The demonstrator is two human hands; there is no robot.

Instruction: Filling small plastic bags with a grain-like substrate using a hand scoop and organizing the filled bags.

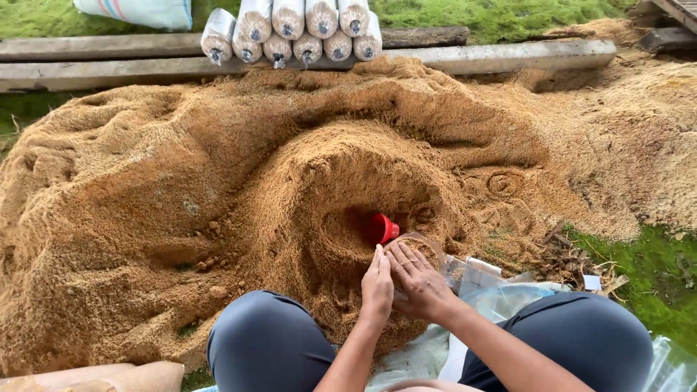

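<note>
Count with me: nine packed cylindrical bags point(290, 33) stacked at the far edge, five along the top row, four beneath. One big mound of sawdust point(218, 196) filling the middle. One red scoop point(381, 229) sitting in the hollow. One clear plastic bag point(421, 250) being filled, its mouth packed with sawdust. Two hands on it, left hand point(377, 287) and right hand point(421, 283). Two knees in grey trousers point(268, 334) at the bottom. One striped sack point(138, 11) up top left, and two long concrete beams point(109, 69) behind the mound.
</note>
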